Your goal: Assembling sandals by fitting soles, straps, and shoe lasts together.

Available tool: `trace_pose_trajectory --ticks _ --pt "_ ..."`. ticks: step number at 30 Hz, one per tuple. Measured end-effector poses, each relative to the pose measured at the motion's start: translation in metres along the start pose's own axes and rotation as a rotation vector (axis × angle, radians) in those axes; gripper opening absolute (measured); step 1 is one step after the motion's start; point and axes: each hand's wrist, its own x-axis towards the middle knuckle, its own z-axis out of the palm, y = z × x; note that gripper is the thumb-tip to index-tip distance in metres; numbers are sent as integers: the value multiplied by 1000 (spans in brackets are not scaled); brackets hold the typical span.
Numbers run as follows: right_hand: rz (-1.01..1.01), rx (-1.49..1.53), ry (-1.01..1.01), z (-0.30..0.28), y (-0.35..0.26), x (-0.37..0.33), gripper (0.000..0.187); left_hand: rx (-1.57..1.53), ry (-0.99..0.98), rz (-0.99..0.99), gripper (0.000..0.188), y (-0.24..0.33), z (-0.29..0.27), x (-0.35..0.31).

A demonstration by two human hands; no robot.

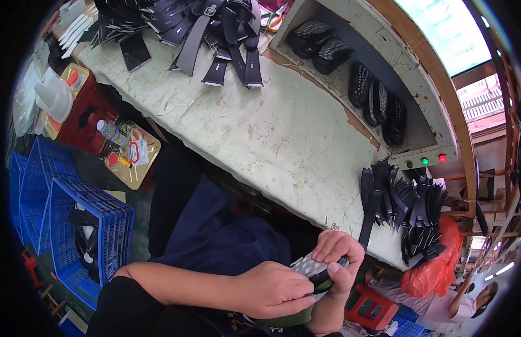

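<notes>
My left hand (274, 291) and my right hand (339, 255) are both closed around one shoe sole (312, 268), held low over my lap in front of the worktable (272, 135). The sole has a pale studded face and a dark green underside. My left hand covers its near part from above; my right hand's fingers wrap its far end. A pile of black strap pieces (406, 205) lies on the table just beyond my right hand.
More black straps (215, 33) lie heaped at the table's far left. Black soles (378, 98) sit inside a box-shaped machine with green and red lights (432, 160). Blue crates (86, 224) stand at my left. Another person (462, 297) sits at lower right by a red bag (434, 264).
</notes>
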Motion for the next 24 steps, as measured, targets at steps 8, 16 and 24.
trace_pose_trajectory --ticks 8,16,24 --pt "-212 285 -285 -2 17 7 19 -64 24 158 32 -1 7 -6" --pt "-248 277 -280 2 17 3 19 57 -104 228 32 -9 -19 2" --pt "-297 192 -220 4 10 -3 18 -148 -141 44 36 -14 -15 -2"
